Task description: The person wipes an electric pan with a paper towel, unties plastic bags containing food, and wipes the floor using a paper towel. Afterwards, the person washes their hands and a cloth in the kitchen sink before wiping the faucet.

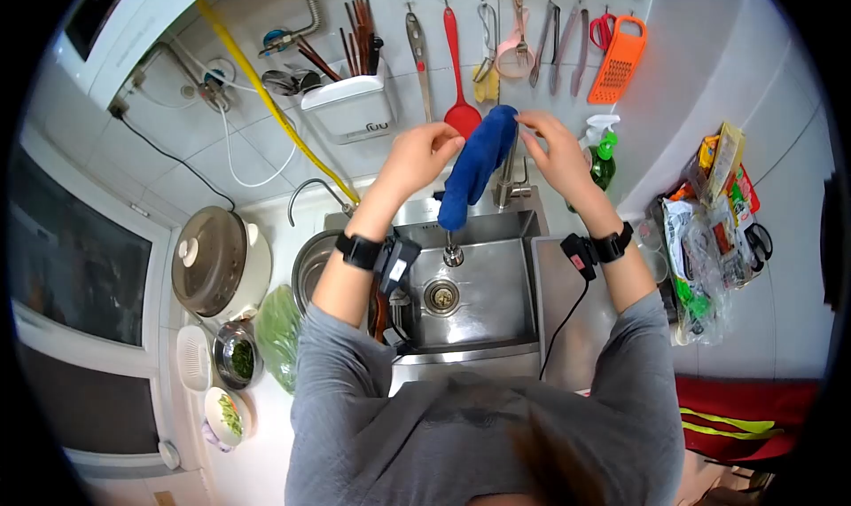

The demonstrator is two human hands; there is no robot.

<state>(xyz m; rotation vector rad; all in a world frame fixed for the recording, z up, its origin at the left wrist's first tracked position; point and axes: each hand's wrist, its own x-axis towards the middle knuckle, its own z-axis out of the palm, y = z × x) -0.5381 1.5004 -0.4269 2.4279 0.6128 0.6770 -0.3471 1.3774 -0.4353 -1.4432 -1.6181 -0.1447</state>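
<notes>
A dark blue cloth point(479, 164) hangs folded in a long strip over the sink, apparently draped over the tap, whose neck it mostly hides. My left hand point(427, 156) is at the cloth's left edge, with thumb and fingertips pinched together there. On the other side, my right hand point(557, 151) touches the upper end of the cloth with its fingertips, its thumb a little apart. The tap's spout tip point(453, 254) shows below the cloth, above the steel sink basin point(496, 302). The tap's base point(514, 191) stands behind the sink.
A red spatula point(459, 71) and an orange grater point(619, 61) hang on the wall. A green bottle point(603, 160) stands right of the tap; food packages point(709, 231) lie farther right. A lidded pot point(210, 259), a bowl of greens point(238, 355) and a green bag point(278, 337) are left.
</notes>
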